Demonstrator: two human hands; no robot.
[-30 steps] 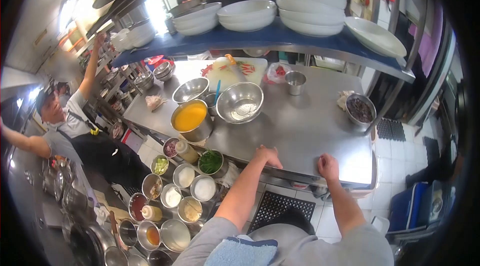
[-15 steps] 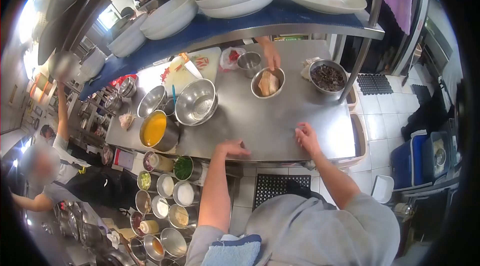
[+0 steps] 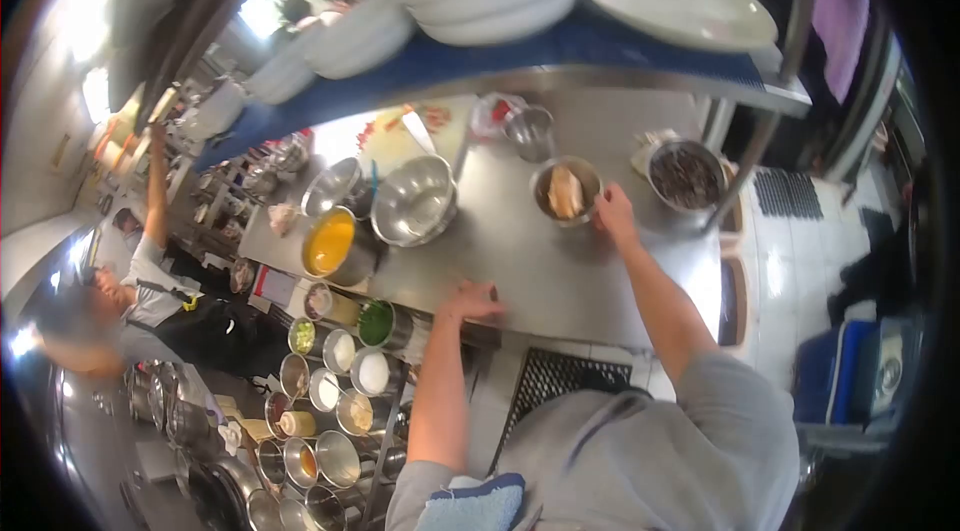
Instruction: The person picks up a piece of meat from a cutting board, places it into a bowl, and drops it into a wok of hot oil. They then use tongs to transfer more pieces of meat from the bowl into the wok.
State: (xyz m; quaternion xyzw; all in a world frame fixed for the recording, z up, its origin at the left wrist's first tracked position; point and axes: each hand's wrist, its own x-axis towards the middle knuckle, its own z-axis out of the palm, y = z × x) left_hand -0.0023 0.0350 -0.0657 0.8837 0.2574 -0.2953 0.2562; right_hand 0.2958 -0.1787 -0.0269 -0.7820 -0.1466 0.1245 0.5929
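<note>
Yr R hand (image 3: 613, 211) is at rt rim of bowl (image 3: 541, 193) w/ meat (image 3: 566, 193), can't tell if gripping; L hand (image 3: 473, 301), fingers loosely apart, nr worktop (image 3: 560, 276) front edge.

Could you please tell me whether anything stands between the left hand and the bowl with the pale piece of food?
Nothing visible does: only bare steel tabletop lies between the left hand and the bowl. The right hand is at the bowl's right edge, outside that path.

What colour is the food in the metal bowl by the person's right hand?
Pale orange-tan; the food shows best in the head view.
</note>
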